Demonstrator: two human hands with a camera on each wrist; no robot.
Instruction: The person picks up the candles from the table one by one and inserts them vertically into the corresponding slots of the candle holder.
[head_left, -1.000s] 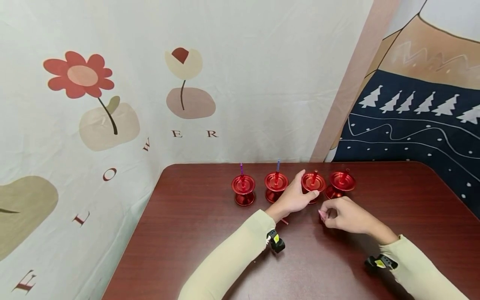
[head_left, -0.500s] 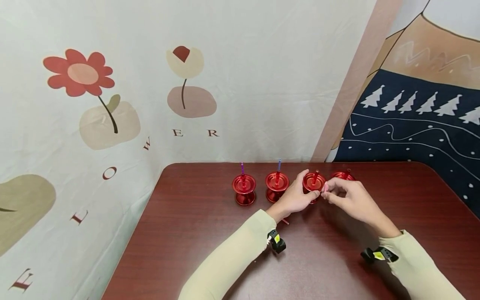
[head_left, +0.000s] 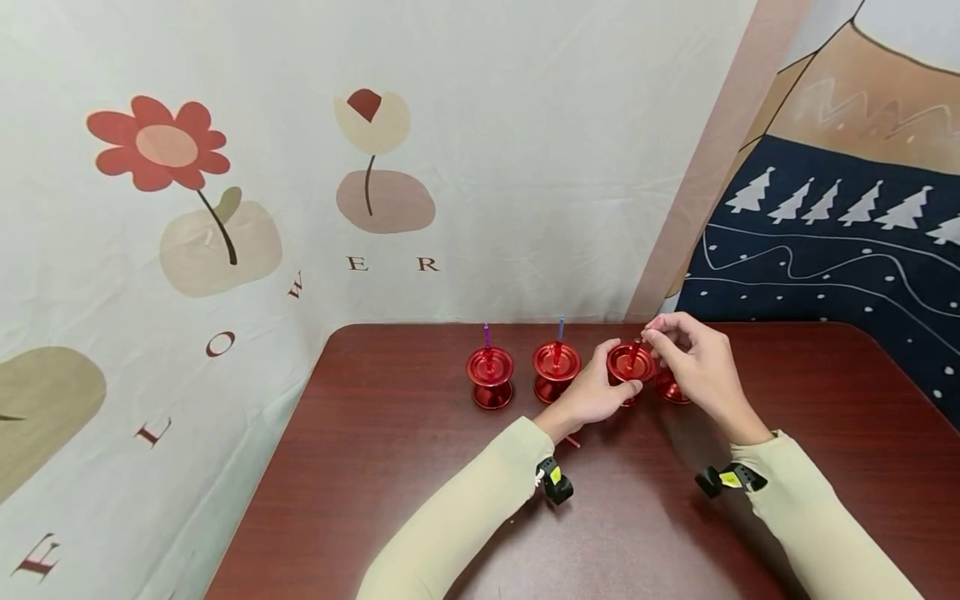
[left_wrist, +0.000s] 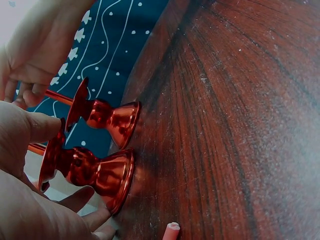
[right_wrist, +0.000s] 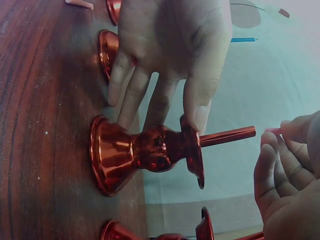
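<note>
pink candle [head_left: 657,322]: right hand [head_left: 701,367], fingertips | red holder [right_wrist: 156,148]: left hand [head_left: 588,392], at thumb

In the head view, the right hand [head_left: 703,362] hides most of the far-right candle holder [head_left: 672,389] and much of what appears to be a pink candle [head_left: 657,322], while the left hand [head_left: 591,392] covers part of the next holder [head_left: 624,367]. The left-wrist view's bottom edge crops another candle [left_wrist: 171,232] on the table [left_wrist: 225,125].
</note>
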